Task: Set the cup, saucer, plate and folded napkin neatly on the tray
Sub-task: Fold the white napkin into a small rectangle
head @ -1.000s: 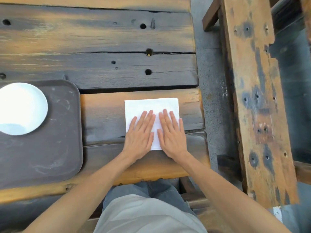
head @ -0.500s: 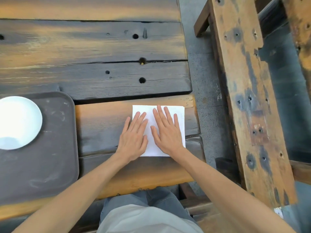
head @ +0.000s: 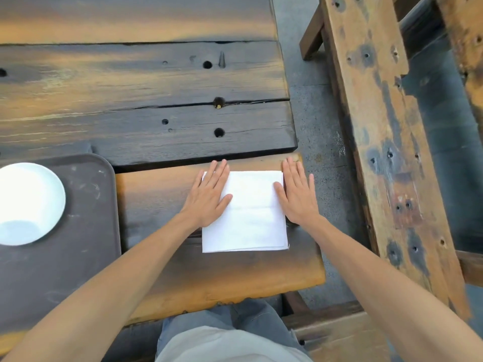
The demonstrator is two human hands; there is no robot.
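Both hands had slid apart to the napkin's point(head: 248, 212) side edges. Your left hand point(head: 209, 194) and right hand point(head: 298, 194) pressed it flat, fingers straight, gripping nothing. You were smoothing the fold; next, lift it onto the tray point(head: 65, 257).

Napkin point(head: 245, 212) on table point(head: 146, 121), right of tray point(head: 86, 231) w/ plate point(head: 28, 202) on it

Left hand point(head: 209, 195) and right hand point(head: 296, 193) press flat on napkin point(head: 248, 218) edges.
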